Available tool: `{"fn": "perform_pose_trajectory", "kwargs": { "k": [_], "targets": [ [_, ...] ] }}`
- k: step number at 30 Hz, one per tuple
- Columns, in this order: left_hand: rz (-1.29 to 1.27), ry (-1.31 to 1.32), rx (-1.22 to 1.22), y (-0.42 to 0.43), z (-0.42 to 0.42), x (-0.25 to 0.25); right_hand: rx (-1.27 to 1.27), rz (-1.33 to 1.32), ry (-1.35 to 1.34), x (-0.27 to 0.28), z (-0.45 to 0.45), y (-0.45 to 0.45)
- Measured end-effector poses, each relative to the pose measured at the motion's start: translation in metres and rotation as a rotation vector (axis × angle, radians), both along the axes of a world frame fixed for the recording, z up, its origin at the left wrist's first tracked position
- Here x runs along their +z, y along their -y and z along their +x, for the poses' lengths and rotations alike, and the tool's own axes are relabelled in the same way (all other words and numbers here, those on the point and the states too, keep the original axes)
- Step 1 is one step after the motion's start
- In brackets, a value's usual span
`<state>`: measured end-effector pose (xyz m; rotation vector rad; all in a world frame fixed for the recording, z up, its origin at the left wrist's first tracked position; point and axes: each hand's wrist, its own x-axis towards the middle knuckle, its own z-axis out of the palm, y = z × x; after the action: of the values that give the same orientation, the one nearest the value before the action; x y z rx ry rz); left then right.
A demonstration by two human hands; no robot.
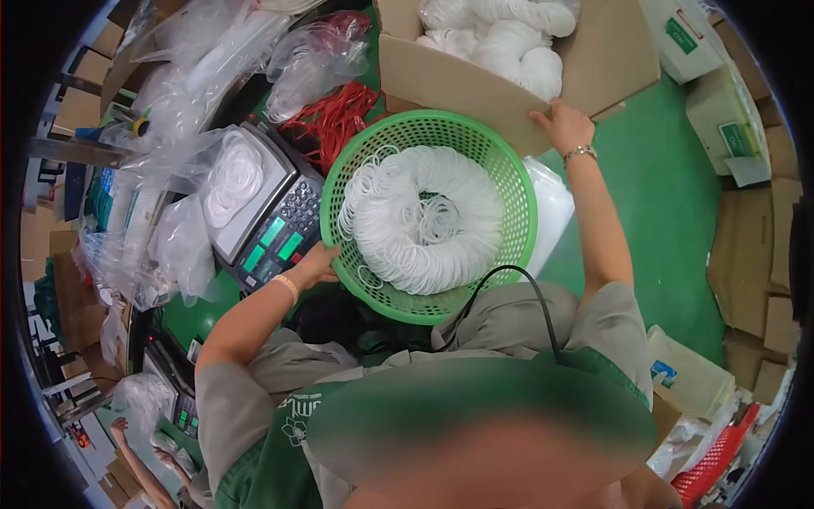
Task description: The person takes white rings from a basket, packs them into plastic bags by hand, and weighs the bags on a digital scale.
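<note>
A green plastic basket (519,263) holds a large ring-shaped heap of thin white rings (381,229). My left hand (314,265) grips the basket's rim at its lower left, with the fingers partly hidden by the edge. Farther up on the right, my right hand (566,129) pinches the near flap of an open cardboard box (458,82). Inside that box lie several bags of white rings (513,42). The basket rests close to my lap.
A digital scale (284,220) carrying a bag of white rings (233,174) stands left of the basket. Red strips (339,119) lie behind it. Clear plastic bags (182,242) crowd the left. Cartons (746,246) line the right. Another person's arm (140,467) shows at lower left.
</note>
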<state>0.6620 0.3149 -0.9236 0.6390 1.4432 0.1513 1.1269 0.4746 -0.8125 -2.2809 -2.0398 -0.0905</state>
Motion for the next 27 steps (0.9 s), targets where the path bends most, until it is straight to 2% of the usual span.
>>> {"fn": "perform_pose_trajectory", "kwargs": {
  "k": [6, 12, 15, 16, 17, 18, 19, 20, 22, 23, 24, 25, 26, 27],
  "targets": [
    [0.112, -0.093, 0.076, -0.013, 0.005, -0.009, -0.027, 0.103, -0.015, -0.011, 0.013, 0.034],
    [0.185, -0.108, 0.058, -0.028, 0.0, -0.026, -0.108, 0.03, 0.02, -0.009, 0.02, 0.042],
    [0.235, -0.017, 0.143, -0.044, 0.02, -0.028, -0.189, -0.021, 0.062, -0.005, 0.048, 0.034],
    [0.265, -0.048, -0.004, -0.053, 0.022, -0.025, -0.215, -0.073, 0.091, 0.002, 0.056, 0.033],
    [0.341, 0.032, 0.015, -0.055, 0.034, -0.017, -0.235, -0.106, 0.048, -0.011, 0.084, 0.026],
    [0.394, 0.031, 0.014, -0.057, 0.035, -0.037, -0.212, -0.131, 0.001, -0.012, 0.1, 0.024],
    [0.382, -0.047, 0.006, -0.062, 0.039, -0.036, -0.18, -0.099, 0.043, -0.018, 0.11, 0.02],
    [0.428, -0.095, -0.136, -0.07, 0.039, -0.046, -0.165, -0.104, 0.006, -0.022, 0.118, 0.018],
    [0.304, -0.04, -0.152, -0.077, 0.041, -0.007, -0.15, -0.124, 0.071, -0.018, 0.121, 0.019],
    [0.314, 0.01, -0.212, -0.084, 0.036, -0.009, -0.158, -0.133, 0.075, -0.011, 0.114, 0.02],
    [0.375, -0.151, -0.44, -0.094, 0.032, 0.023, -0.174, -0.143, 0.085, -0.005, 0.108, 0.023],
    [0.763, -0.458, -0.518, -0.102, 0.02, 0.003, -0.157, -0.142, 0.088, -0.005, 0.107, 0.025],
    [0.811, -0.515, -0.504, -0.106, 0.008, 0.038, -0.166, -0.104, 0.105, -0.01, 0.107, 0.027],
    [0.974, -0.586, -0.422, -0.112, -0.015, 0.043, -0.175, -0.071, 0.119, -0.012, 0.109, 0.027]
  ]
}}
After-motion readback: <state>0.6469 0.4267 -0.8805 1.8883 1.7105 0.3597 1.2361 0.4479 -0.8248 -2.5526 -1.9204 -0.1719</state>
